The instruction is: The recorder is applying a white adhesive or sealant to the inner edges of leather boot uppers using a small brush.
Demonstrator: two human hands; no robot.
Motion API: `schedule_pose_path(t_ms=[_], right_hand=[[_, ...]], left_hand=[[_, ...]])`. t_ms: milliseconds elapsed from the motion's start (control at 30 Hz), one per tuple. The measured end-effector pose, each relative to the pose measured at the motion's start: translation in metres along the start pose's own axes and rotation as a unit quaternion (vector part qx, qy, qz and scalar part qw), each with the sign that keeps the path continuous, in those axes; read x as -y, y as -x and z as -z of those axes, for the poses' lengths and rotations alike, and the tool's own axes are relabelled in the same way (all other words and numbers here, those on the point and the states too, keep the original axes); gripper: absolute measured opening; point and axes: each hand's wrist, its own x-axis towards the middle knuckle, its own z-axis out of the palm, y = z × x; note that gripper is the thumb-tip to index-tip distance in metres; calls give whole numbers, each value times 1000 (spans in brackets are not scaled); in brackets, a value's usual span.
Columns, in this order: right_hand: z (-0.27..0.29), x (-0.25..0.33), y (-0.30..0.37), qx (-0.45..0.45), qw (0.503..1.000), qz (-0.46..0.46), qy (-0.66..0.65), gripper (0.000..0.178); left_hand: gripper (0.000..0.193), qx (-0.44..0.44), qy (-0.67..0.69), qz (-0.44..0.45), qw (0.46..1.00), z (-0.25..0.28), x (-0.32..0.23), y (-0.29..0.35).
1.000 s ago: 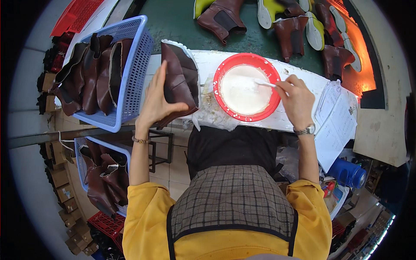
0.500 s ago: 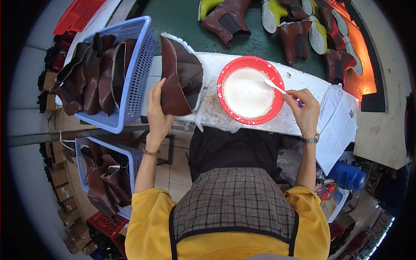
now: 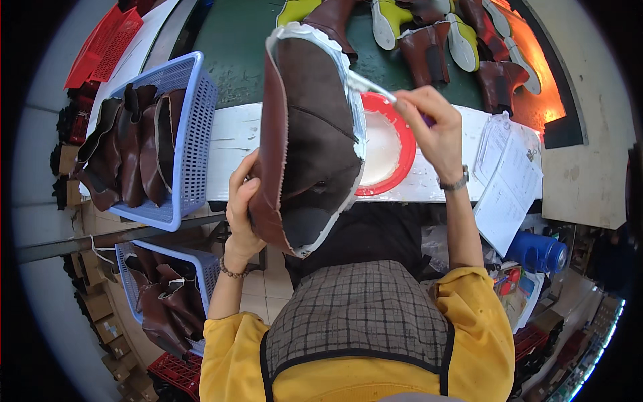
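Observation:
My left hand (image 3: 242, 211) grips the lower left side of a brown leather boot upper (image 3: 315, 141), raised above the bench with its dark inner side showing. A white coating runs along its bottom edge. My right hand (image 3: 434, 127) pinches a slim white brush (image 3: 376, 89) with a purple end. The brush head touches the upper's coated right edge. Behind the upper, partly covered by it, stands a red bowl (image 3: 405, 151) of white liquid, probably glue.
At the left, a blue basket (image 3: 194, 144) holds several brown uppers; a second basket (image 3: 213, 264) with more stands lower. Brown boots (image 3: 425, 53) with yellow-and-white soles lie on the green surface (image 3: 244, 53). Papers (image 3: 502, 181) hang at the bench's right, above a blue jug (image 3: 536, 253).
My left hand has lifted the upper toward me, partly over the bowl. My right hand has moved the brush from the bowl up and left to the upper's edge.

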Motion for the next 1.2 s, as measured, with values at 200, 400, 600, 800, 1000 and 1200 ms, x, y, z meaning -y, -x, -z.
schedule_pose_path(t_ms=[200,400,600,800,1000,1200], right_hand=[[-1,7,14,30,998,25,-41,21],[-9,13,45,11,998,54,-36,27],[-4,31,58,58,997,52,-24,25],[-5,46,65,128,990,16,-56,18],[12,4,44,92,982,-76,148,8],[17,-27,34,132,911,58,386,10]], left_hand=[[83,-37,-29,78,996,-15,-24,-25],[82,-130,-62,52,988,-31,-16,-45],[83,-181,-134,18,974,-41,6,-56],[80,-226,-114,-99,962,-47,31,-66],[92,-158,2,92,983,5,15,-37],[91,-79,191,420,884,104,105,122]])
